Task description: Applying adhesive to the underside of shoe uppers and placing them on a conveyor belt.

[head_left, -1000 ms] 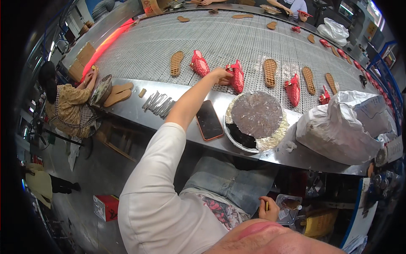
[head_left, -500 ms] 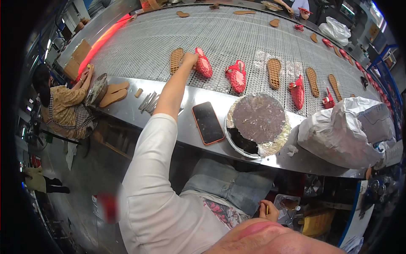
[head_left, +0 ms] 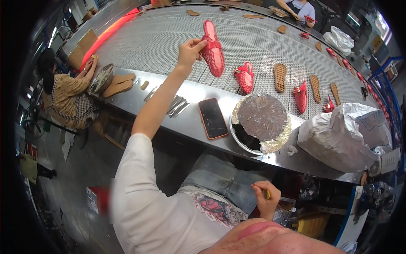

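Note:
My left hand [head_left: 190, 54] grips a red woven shoe [head_left: 215, 59] by its side and holds it up over the metal mesh conveyor [head_left: 160, 42]. Low by my lap, my right hand [head_left: 268, 201] is closed round a small yellow tool [head_left: 267, 194], whose working end I cannot make out. A second red shoe [head_left: 244, 78] lies on the mesh to the right of the held one. Beyond it is a brown sole [head_left: 280, 77] with a grid pattern, then another red shoe [head_left: 300, 97] and a further brown sole [head_left: 315, 88].
On the metal ledge lie a phone [head_left: 213, 118], several metal strips [head_left: 178, 106] and a round pot [head_left: 235, 137] with a crusted brown lid [head_left: 262, 116]. A white sack [head_left: 334, 135] stands at the right. A co-worker [head_left: 67, 93] sits at the left; another person [head_left: 302, 9] works across the conveyor.
My left hand has lifted the red shoe off the mesh, upward and to the right. The brown sole beside it is no longer visible. My right hand has risen slightly with the yellow tool.

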`<state>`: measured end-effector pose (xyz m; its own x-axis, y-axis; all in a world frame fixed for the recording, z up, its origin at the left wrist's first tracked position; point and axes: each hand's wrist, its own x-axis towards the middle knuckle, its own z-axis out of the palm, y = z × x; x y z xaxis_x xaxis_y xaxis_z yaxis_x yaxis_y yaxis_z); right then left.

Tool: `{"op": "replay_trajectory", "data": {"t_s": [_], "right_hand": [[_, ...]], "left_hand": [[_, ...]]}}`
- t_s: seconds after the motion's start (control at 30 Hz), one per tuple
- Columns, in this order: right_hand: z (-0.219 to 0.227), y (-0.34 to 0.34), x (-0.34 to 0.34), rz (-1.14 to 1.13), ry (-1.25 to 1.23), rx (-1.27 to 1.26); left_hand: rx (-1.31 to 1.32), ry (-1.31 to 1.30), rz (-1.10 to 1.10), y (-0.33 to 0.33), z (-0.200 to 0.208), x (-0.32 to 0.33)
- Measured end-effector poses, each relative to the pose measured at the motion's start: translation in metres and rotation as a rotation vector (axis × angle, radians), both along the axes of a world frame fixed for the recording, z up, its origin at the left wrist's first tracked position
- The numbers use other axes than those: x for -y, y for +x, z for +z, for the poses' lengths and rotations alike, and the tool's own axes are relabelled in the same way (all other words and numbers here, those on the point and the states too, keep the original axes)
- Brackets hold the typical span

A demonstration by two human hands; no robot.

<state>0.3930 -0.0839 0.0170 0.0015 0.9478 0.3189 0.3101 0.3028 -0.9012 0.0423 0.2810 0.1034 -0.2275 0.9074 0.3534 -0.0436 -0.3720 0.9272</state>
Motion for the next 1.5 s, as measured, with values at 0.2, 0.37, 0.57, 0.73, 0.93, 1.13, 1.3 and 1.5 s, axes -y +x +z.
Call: {"op": "replay_trajectory", "data": {"t_s": [0.2,0.37,0.57,0.73,0.93,1.13,1.3,1.5], "right_hand": [[0.047,-0.054,-0.056,-0.042,0.022,-0.184],[0.045,-0.069,-0.072,0.112,-0.085,-0.160],[0.012,-0.058,-0.067,0.067,-0.259,-0.263],[0.020,-0.050,-0.067,0.016,-0.206,-0.618],[0.015,-0.071,-0.056,0.096,-0.061,-0.717],[0.018,-0.083,-0.046,0.229,-0.198,-0.469],[0.013,-0.078,-0.058,0.367,-0.387,-0.526],[0.026,0.000,-0.076,0.222,-0.357,-0.732]], "left_hand": [[-0.102,-0.030,-0.084,0.073,0.014,0.180],[-0.020,-0.048,-0.197,0.119,-0.012,0.254],[-0.204,0.000,-0.189,0.134,-0.013,0.265],[-0.143,0.177,-0.309,0.121,-0.020,0.260],[0.113,0.010,-0.654,0.129,-0.031,0.285],[0.259,-0.093,-0.763,0.119,-0.030,0.280],[0.163,-0.047,-0.528,0.104,-0.039,0.264],[0.388,-0.092,-0.382,0.054,-0.057,0.231]]}}
